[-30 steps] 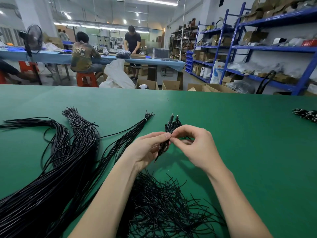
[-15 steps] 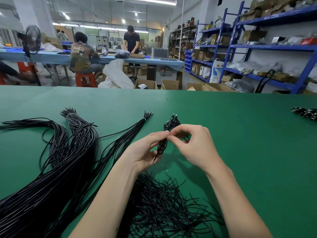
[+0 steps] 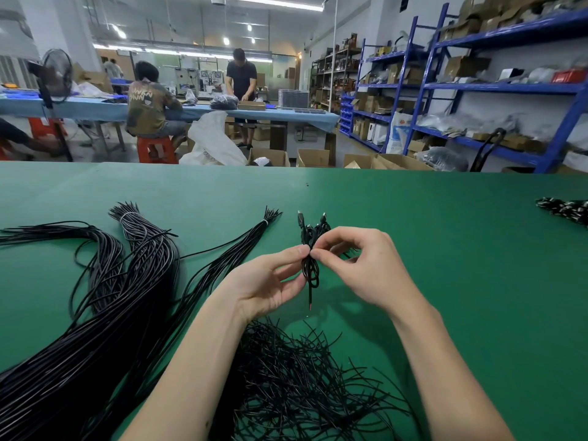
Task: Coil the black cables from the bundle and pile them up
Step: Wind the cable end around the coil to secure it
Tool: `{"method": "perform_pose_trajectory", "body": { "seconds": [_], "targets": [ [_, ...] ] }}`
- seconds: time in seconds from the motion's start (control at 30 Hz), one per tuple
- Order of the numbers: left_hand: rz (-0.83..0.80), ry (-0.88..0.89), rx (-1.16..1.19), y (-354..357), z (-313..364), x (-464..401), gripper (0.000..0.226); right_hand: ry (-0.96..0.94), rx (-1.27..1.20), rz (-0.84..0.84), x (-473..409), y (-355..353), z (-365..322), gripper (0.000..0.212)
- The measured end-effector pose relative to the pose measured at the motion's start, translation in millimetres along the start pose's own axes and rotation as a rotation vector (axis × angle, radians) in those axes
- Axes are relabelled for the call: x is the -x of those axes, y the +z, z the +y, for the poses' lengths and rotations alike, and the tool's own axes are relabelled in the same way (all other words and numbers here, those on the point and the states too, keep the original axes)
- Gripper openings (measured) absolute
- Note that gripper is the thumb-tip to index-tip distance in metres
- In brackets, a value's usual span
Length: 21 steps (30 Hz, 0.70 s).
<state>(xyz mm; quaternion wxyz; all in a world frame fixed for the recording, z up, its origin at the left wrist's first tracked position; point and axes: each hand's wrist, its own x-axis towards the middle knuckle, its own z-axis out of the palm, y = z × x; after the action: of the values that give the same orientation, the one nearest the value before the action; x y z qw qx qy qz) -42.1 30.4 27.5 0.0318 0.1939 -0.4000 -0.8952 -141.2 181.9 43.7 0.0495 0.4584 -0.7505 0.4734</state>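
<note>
Green felt covers the table, with a workshop of blue shelving and other workers seen beyond its far edge. At the far left, long black cables are laid out in tied bundles, their ends fanned towards the far side; a slimmer tied bundle is stretched diagonally beside them. Near the front edge, between the forearms, a loose heap of short black ties is spread. Just above it, a small coiled cable is held off the felt: it is pinched at its waist by the thumb and forefinger of the left hand, while the right hand pinches the same spot with curled fingertips, apparently at a tie. The coil appears as a narrow, tight hank, with plug ends protruding above the fingers and one thin tail hanging below. At the far right edge, a pile of finished coils is partly seen.

If the pinch were relaxed before the binding is secured, the springy loops would probably open and the coil would be lost. The hanging tail could also be snagged in the heap underneath.
</note>
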Motion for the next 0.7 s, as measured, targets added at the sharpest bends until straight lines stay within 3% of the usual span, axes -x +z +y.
{"method": "perform_pose_trajectory", "body": {
  "seconds": [0.43, 0.57, 0.7],
  "targets": [
    [-0.033, 0.027, 0.084, 0.2, -5.0, -1.0, 0.03, 0.028, -0.008, 0.044, 0.0, 3.1, -2.4, 0.011],
    [-0.082, 0.128, -0.087, 0.9, -3.5, -0.1, 0.012, 0.074, -0.014, 0.035, -0.2, 4.1, -2.6, 0.016],
    [-0.077, 0.287, -0.244, 3.5, -3.8, -3.3, 0.017, 0.161, -0.03, 0.032, -1.1, 2.7, 0.1, 0.018]
  ]
}}
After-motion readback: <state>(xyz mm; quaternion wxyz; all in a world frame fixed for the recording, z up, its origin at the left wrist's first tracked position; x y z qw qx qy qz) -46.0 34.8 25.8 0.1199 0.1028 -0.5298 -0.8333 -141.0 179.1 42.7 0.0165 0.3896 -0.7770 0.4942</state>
